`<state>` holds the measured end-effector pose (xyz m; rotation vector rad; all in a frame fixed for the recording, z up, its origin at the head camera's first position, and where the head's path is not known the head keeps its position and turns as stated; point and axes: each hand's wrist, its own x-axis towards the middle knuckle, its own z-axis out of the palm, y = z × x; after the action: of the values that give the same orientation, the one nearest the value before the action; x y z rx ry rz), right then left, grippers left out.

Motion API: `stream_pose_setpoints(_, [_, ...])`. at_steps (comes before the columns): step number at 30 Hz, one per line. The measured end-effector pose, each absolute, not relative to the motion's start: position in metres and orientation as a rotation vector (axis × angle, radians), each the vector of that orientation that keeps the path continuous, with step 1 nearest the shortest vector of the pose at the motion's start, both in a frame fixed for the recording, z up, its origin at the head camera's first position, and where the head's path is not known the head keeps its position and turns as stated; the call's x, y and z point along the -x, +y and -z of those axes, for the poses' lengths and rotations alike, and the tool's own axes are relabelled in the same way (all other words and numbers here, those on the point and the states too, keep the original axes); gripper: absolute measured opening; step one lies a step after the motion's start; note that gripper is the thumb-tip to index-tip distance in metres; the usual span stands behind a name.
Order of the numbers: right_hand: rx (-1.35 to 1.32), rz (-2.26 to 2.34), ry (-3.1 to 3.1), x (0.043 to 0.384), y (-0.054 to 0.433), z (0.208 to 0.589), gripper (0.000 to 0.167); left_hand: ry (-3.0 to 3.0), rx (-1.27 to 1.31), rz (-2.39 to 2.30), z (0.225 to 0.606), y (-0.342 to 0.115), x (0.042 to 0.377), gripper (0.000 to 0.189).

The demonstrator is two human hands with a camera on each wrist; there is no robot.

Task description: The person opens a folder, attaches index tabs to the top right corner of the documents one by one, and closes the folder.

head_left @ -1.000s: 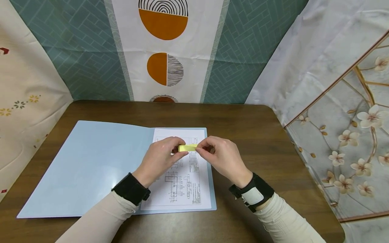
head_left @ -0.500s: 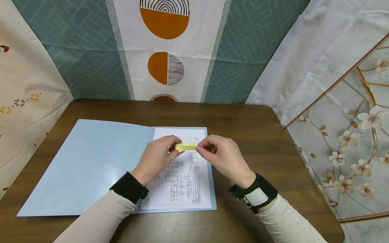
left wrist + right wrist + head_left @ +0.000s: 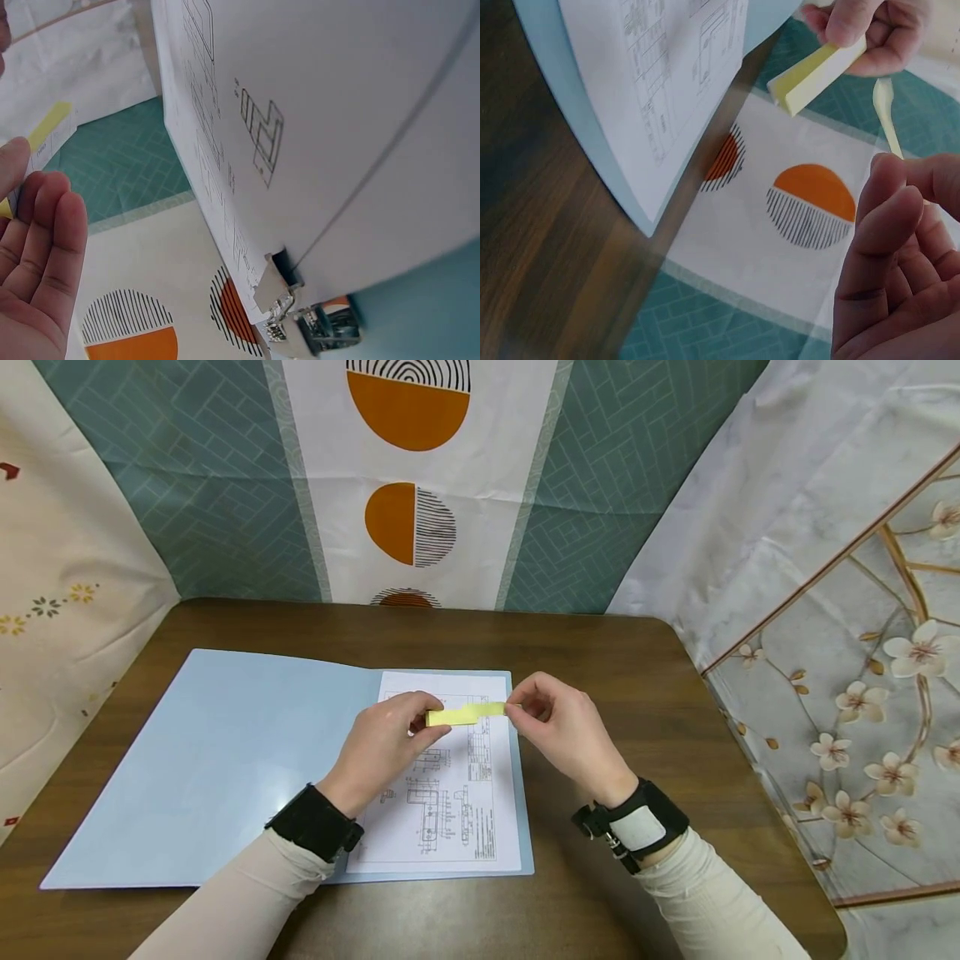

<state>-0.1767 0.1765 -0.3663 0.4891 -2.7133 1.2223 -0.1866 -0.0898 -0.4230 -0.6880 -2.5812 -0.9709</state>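
My left hand [image 3: 386, 739] pinches a narrow pad of yellow sticky notes [image 3: 450, 717] above the printed sheet. The thumb and fingers of my right hand [image 3: 566, 727] pinch the end of a single yellow sticky note [image 3: 492, 709]. In the right wrist view this thin, curved sticky note [image 3: 885, 112] appears apart from the thick pad [image 3: 817, 75]. Beneath both hands lies a white sheet [image 3: 442, 827] with technical drawings, inside an open light blue folder [image 3: 225, 768]. A metal clip [image 3: 281, 296] at the folder's spine shows in the left wrist view.
The folder lies on a brown wooden table [image 3: 637, 693] with rounded corners. Patterned cloths [image 3: 645, 460] hang behind and beside it. Each wrist wears a black strap [image 3: 315, 822].
My right hand has moved right and slightly up with the single sticky note, which has come off the pad. My left hand has shifted slightly left with the pad.
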Motion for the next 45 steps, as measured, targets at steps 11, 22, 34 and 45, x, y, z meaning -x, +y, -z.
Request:
stream_pose_setpoints(11, [-0.348,-1.132,-2.735,0.202,0.190,0.378,0.012,-2.592,0.679,0.985,0.421,-0.090,0.187,0.032])
stream_pose_setpoints(22, [-0.270,-1.040,-2.772,0.230,0.201,0.391,0.007,-2.588,0.662,0.994,0.423,-0.095,0.185,0.034])
stream_pose_setpoints(34, [-0.200,-1.035,-2.815,0.239,0.205,0.396,0.009,-2.617,0.635,0.983,0.426,-0.099,0.187,0.030])
stream_pose_setpoints(45, [-0.209,-1.033,-2.799,0.245,0.207,0.396,0.009,-2.651,0.646,0.972,0.423,-0.094,0.183,0.032])
